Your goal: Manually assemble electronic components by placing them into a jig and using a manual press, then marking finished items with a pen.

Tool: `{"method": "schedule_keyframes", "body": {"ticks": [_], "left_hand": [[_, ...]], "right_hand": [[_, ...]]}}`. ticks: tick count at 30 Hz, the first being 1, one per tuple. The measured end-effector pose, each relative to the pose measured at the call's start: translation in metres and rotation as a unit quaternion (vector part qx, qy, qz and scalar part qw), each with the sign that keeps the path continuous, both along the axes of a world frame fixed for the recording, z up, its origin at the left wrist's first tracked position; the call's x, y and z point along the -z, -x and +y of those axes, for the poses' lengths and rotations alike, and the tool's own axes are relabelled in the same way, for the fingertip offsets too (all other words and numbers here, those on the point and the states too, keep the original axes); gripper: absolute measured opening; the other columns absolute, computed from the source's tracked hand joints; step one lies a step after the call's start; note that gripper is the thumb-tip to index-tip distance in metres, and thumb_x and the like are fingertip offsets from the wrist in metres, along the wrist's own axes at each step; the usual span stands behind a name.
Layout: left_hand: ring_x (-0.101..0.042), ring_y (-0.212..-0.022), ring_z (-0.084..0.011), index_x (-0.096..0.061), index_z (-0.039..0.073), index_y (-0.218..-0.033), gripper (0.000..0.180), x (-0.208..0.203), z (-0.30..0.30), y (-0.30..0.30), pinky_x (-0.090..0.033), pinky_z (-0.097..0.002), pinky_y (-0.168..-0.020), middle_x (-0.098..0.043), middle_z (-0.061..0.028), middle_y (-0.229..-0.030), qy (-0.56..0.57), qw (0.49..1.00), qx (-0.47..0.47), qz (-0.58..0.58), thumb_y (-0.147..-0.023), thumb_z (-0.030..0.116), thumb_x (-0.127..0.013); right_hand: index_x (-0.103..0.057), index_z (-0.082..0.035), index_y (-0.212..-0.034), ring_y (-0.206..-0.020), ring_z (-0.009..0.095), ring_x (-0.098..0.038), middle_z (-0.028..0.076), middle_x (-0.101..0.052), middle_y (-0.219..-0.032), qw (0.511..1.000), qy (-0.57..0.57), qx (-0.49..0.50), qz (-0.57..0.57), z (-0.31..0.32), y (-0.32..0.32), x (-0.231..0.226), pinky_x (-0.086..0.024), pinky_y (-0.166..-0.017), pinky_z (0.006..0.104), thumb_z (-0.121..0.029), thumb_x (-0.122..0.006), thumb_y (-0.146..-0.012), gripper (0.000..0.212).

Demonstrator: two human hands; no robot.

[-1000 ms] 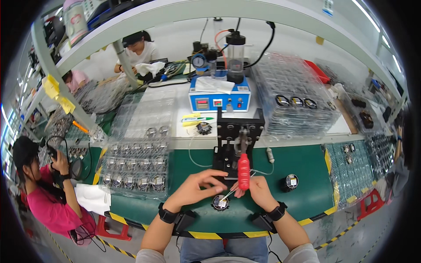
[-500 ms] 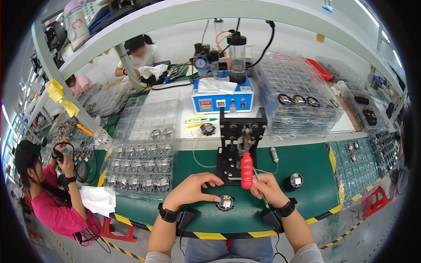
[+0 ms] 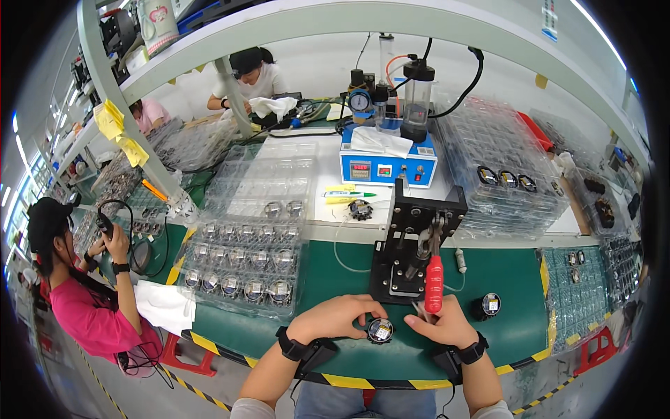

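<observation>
On the green bench before me lies a small round component with a dark rim and a pale label on top. My left hand curls round its left side, thumb and forefinger at its edge. To its right, my right hand is closed round thin metal tweezers, mostly hidden by the fingers. Just above that hand hangs the red handle of a black clamp press. A second round component, in a dark holder, stands right of my right hand.
Clear trays of round components stand at left; stacked trays rise at back right. A blue control box sits behind the press. Another tray lies far right. A co-worker in pink sits at left.
The whole view has shifted and tilted. My left fingers have closed in round the component. My right hand has turned, its thumb now pointing toward the component, and the tweezers show less.
</observation>
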State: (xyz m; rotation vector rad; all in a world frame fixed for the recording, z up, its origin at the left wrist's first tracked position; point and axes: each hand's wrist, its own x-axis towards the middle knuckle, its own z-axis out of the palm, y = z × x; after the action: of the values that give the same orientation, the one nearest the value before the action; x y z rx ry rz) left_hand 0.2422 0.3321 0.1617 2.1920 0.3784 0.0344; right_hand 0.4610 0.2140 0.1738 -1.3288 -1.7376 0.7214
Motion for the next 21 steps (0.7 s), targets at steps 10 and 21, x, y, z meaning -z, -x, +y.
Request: {"method": "schedule_keyframes", "body": {"ticks": [10,21], "left_hand": [[-0.06,-0.078,-0.0189,-0.061,0.013,-0.114,0.05,0.003,0.002,-0.001,-0.048,-0.0305,-0.068,-0.058,-0.0044,-0.102,-0.021,1.0,0.008,-0.003,-0.067,0.005,-0.075],[-0.057,-0.075,-0.0174,-0.061,0.014,-0.114,0.054,0.002,-0.004,-0.006,-0.046,-0.0312,-0.067,-0.057,-0.002,-0.099,-0.037,0.999,0.011,-0.002,-0.065,0.023,-0.08]], "right_hand": [[-0.054,-0.01,-0.064,-0.053,0.023,-0.056,0.003,-0.055,-0.058,0.963,-0.005,-0.025,-0.268,0.005,-0.002,0.0,-0.041,-0.047,0.0341,-0.031,-0.071,-0.077,0.03],[-0.057,-0.012,-0.066,-0.058,0.021,-0.057,0.001,-0.055,-0.062,0.946,-0.103,0.033,-0.306,0.005,-0.002,0.009,-0.045,-0.055,0.0336,-0.029,-0.076,-0.07,0.026]]}}
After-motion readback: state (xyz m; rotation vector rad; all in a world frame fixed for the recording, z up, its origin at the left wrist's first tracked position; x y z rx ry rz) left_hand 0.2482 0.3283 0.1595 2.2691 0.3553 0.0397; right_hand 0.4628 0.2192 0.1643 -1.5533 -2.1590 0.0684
